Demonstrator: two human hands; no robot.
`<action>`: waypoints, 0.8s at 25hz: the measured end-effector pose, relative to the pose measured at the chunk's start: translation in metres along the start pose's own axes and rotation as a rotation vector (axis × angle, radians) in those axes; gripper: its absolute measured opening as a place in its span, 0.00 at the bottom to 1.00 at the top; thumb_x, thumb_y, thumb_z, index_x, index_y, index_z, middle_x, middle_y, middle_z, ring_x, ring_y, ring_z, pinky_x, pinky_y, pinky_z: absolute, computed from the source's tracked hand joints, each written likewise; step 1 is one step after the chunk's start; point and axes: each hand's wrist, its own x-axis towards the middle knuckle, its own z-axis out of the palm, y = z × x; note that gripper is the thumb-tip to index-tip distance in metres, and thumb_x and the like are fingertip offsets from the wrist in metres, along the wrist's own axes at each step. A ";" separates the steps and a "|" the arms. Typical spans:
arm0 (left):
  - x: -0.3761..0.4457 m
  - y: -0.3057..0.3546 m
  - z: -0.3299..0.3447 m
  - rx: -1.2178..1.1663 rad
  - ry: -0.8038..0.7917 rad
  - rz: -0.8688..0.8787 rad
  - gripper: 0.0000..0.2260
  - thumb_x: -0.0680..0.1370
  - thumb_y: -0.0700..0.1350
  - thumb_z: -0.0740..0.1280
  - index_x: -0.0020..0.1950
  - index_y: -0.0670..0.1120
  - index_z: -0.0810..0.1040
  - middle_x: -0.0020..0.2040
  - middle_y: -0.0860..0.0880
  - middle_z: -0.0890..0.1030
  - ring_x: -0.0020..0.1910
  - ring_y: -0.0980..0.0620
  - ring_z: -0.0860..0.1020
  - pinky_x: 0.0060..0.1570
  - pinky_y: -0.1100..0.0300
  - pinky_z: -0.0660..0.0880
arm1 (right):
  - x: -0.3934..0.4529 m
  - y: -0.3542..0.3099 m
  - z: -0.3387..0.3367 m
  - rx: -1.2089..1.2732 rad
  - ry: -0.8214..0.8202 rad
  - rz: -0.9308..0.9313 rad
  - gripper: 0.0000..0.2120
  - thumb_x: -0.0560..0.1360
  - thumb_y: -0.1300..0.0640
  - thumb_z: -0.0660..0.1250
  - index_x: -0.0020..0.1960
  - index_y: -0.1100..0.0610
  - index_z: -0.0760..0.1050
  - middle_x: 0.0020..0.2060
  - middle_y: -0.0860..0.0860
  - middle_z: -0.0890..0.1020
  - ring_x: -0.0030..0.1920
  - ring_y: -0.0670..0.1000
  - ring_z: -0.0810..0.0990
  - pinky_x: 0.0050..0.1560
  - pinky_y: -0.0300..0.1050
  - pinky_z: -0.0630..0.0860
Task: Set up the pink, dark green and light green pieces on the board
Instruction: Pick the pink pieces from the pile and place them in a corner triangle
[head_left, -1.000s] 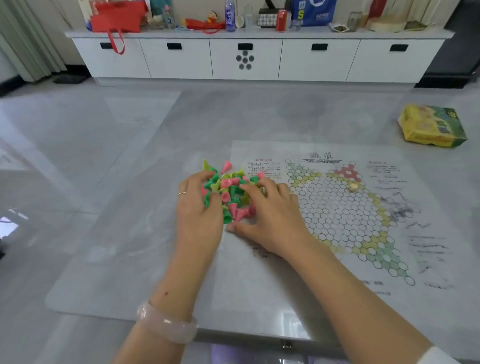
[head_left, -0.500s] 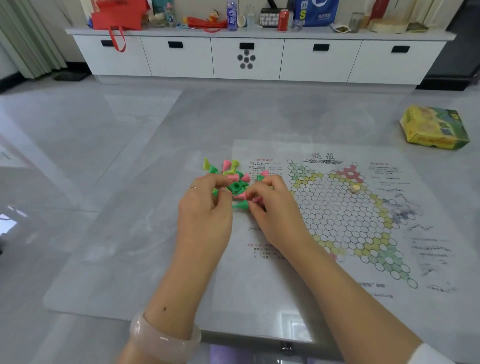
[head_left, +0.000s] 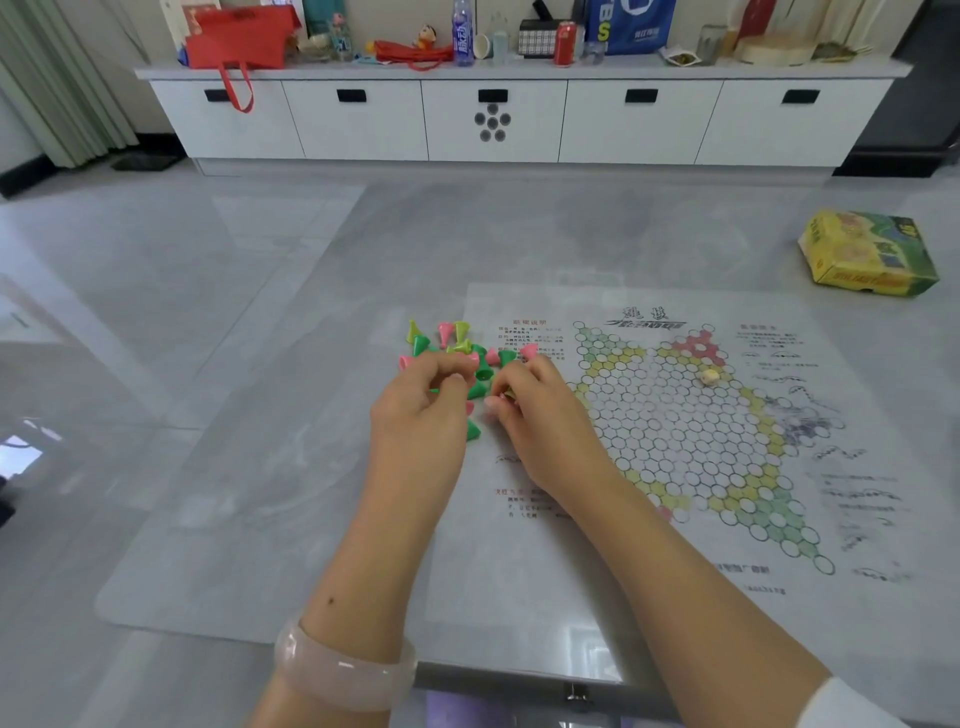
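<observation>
A loose heap of small cone pieces (head_left: 462, 348) in pink, dark green and light green lies on the left margin of the paper board (head_left: 675, 426) with its hexagon star grid. Both hands sit over the near side of the heap. My left hand (head_left: 421, 410) has its fingers curled into the pieces, with green ones showing under it. My right hand (head_left: 530, 410) pinches pieces at its fingertips, a pink one showing. Some pieces are hidden under the hands. A small pale die (head_left: 709, 377) rests on the grid near the pink corner.
The board lies on a glossy grey low table (head_left: 260, 467). A yellow-green game box (head_left: 867, 254) sits at the far right. A white drawer cabinet (head_left: 493, 119) with bottles, a can and a red bag stands along the far wall.
The heap, gathered tight between both hands a second ago, has spread out. Both hands have drawn closer to me and their fingers have curled onto single pieces.
</observation>
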 end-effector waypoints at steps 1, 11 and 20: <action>0.000 0.000 0.001 -0.034 -0.007 -0.024 0.12 0.76 0.36 0.57 0.46 0.46 0.79 0.44 0.50 0.79 0.39 0.54 0.75 0.27 0.76 0.68 | 0.000 0.002 0.000 0.055 0.015 0.005 0.06 0.77 0.57 0.60 0.47 0.59 0.72 0.48 0.49 0.70 0.54 0.53 0.73 0.43 0.41 0.67; -0.018 0.008 0.031 -0.955 -0.326 -0.638 0.17 0.80 0.43 0.52 0.44 0.39 0.78 0.33 0.45 0.81 0.28 0.54 0.80 0.32 0.65 0.78 | -0.010 -0.024 -0.040 0.467 0.166 0.011 0.03 0.76 0.57 0.63 0.44 0.55 0.74 0.38 0.45 0.75 0.35 0.37 0.69 0.38 0.28 0.67; -0.024 0.026 0.032 -1.213 -0.391 -0.775 0.10 0.78 0.42 0.55 0.44 0.44 0.75 0.31 0.46 0.78 0.26 0.51 0.81 0.26 0.62 0.78 | -0.044 -0.024 -0.066 0.213 0.087 -0.232 0.09 0.73 0.55 0.60 0.47 0.55 0.78 0.43 0.45 0.79 0.48 0.45 0.74 0.50 0.36 0.69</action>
